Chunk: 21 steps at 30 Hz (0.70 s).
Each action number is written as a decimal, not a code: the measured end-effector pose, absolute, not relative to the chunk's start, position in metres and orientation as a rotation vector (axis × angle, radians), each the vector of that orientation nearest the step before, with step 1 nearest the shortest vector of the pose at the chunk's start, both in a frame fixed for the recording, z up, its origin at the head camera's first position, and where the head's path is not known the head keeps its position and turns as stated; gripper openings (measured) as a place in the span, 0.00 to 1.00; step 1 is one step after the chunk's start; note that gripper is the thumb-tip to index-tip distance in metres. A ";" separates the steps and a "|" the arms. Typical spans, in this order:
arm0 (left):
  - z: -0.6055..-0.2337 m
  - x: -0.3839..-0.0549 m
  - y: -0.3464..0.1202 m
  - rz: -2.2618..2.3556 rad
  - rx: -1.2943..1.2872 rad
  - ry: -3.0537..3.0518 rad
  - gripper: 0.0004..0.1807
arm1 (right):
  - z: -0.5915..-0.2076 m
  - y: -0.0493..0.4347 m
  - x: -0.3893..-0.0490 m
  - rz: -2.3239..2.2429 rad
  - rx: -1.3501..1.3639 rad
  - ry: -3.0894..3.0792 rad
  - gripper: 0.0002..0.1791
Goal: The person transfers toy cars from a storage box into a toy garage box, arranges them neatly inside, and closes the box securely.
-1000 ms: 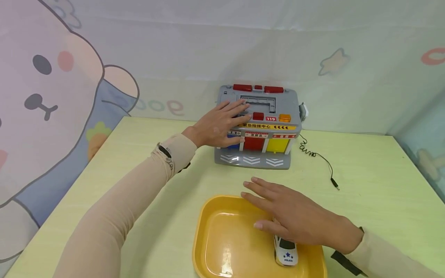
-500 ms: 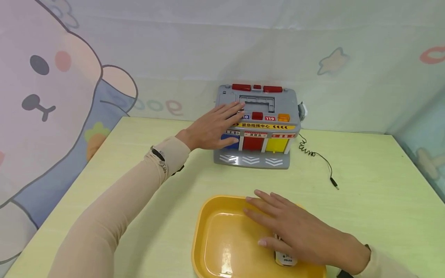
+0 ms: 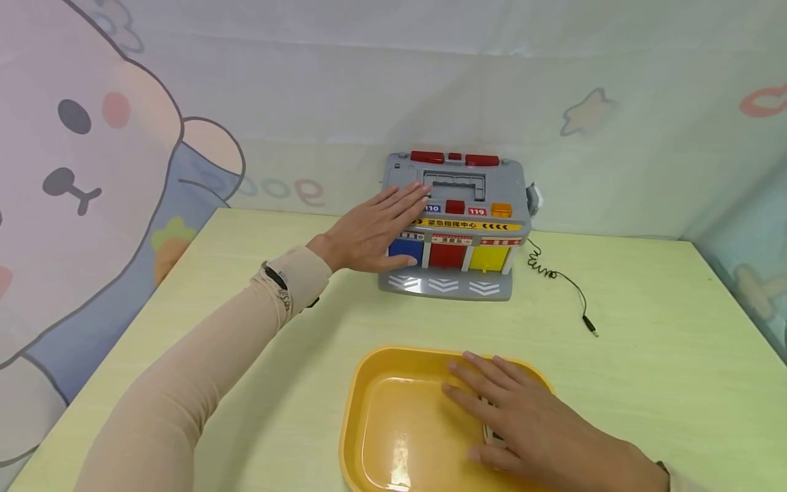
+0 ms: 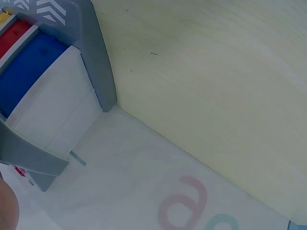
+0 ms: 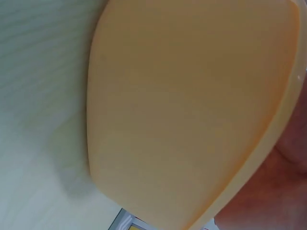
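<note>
My left hand (image 3: 369, 236) lies with straight fingers on the left side of a grey toy emergency station (image 3: 467, 224). Its thumb is stretched out in front of the blue door (image 3: 408, 251). A red door and a yellow door sit beside the blue one. In the left wrist view the station's pale side wall (image 4: 60, 96) shows. My right hand (image 3: 531, 430) is over the yellow tray (image 3: 408, 424), its fingers spread. Beneath that hand is a white toy police car (image 3: 492, 436), mostly hidden; whether the hand touches it I cannot tell.
A coiled black cord (image 3: 544, 268) runs from the station's right side and ends in a plug (image 3: 590, 326) on the pale green table (image 3: 645, 307). A printed cloth backdrop (image 3: 369, 89) rises behind the table. The tray's outer wall (image 5: 187, 96) fills most of the right wrist view.
My right hand has come down and nearer to me, now covering most of the police car. My left hand has slid slightly left on the station, uncovering more of the blue door.
</note>
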State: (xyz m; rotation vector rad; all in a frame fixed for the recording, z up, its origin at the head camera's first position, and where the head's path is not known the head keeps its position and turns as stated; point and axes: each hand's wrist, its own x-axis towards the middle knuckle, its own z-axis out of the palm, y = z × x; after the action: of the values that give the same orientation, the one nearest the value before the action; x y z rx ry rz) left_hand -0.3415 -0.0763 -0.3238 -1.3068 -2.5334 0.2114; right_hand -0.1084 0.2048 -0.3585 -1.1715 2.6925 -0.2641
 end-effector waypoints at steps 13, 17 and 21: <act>-0.325 -0.342 -0.077 0.205 -1.312 -2.521 0.52 | -0.367 0.216 -0.106 -0.152 -1.189 2.686 0.37; -0.325 -0.343 -0.077 0.199 -1.314 -2.522 0.52 | -0.366 0.218 -0.106 -0.207 -1.051 2.606 0.40; -0.326 -0.343 -0.077 0.200 -1.308 -2.535 0.53 | -0.365 0.218 -0.107 -0.253 -0.934 2.544 0.40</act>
State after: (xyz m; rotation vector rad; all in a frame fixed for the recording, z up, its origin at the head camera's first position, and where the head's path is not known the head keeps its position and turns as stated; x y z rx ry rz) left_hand -0.3426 -0.0773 -0.3263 -1.3076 -2.5345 0.2000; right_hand -0.1073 0.2182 -0.3646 -0.9341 2.5444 -0.2533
